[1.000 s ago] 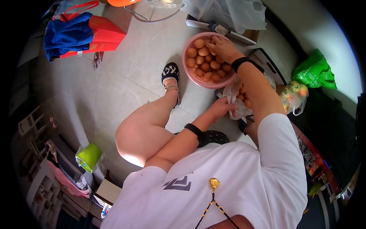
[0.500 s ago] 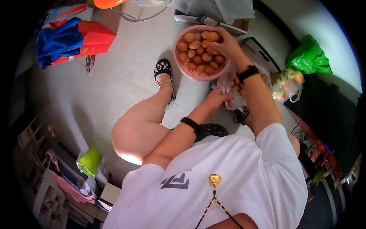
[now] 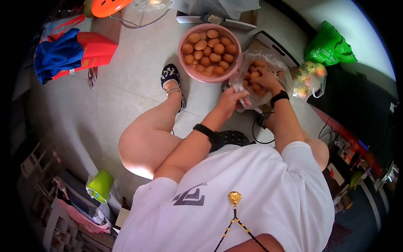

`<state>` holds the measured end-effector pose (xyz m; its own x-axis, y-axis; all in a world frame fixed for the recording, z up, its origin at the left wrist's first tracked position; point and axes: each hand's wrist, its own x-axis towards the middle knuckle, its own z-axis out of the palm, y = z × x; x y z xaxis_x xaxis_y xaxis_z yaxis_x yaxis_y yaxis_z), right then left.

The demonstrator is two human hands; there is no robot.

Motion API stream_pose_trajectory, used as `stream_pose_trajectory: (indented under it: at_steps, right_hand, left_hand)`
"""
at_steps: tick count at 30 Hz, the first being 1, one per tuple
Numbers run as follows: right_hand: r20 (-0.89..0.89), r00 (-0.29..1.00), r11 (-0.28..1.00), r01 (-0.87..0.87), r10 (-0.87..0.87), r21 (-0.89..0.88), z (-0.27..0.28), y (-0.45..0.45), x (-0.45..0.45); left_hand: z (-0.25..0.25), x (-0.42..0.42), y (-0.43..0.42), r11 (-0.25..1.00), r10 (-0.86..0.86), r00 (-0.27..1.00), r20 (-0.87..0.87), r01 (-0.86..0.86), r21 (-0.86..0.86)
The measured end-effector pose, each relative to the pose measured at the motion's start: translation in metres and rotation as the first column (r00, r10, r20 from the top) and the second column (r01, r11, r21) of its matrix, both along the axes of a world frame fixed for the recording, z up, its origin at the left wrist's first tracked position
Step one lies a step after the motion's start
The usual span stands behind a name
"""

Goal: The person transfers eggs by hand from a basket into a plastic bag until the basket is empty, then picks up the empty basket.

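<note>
My left hand (image 3: 232,102) is closed on the rim of a clear plastic bag (image 3: 282,72), with the gathered plastic between thumb and fingers. Inside the bag lie several brown eggs (image 3: 258,64). My right hand (image 3: 268,80) reaches into the bag's mouth, its fingers curled around an egg (image 3: 255,74); part of the grip is hidden by the hand and the plastic. Just beyond my left hand, a round pink basket (image 3: 183,64) stands on the floor, filled with brown eggs (image 3: 213,43).
An open carton (image 3: 275,48) stands behind the bag, and a long box (image 3: 239,24) lies beyond the basket. To the right are a green bag (image 3: 329,46) and a bag of fruit (image 3: 310,77). A red bag (image 3: 98,48) with blue cloth sits at left.
My right hand has moved from the eggs in the pink basket down into the plastic bag. My left hand still holds the bag's rim. The view has shifted slightly.
</note>
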<state>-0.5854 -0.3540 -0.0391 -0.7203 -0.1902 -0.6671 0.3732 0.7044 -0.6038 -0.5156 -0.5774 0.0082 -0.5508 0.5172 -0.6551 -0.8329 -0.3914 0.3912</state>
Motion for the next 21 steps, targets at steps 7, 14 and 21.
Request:
stream_pose_trajectory:
  at_steps: [7, 14, 21]
  right_hand:
    - [-0.13, 0.957, 0.933, 0.284, -0.261, 0.22, -0.075, -0.036, -0.001]
    - [-0.223, 0.972, 0.871, 0.176, -0.079, 0.458, -0.054, -0.046, -0.016]
    - [-0.319, 0.947, 0.861, 0.131, 0.038, 0.492, -0.039, -0.048, -0.006]
  left_hand:
    - [0.01, -0.009, 0.0, 0.996, -0.03, 1.0, -0.008, 0.031, 0.086]
    - [0.011, -0.012, -0.001, 0.991, -0.07, 0.998, -0.002, 0.07, 0.117]
    - [0.009, -0.01, -0.001, 0.993, -0.095, 0.995, -0.007, 0.095, 0.072]
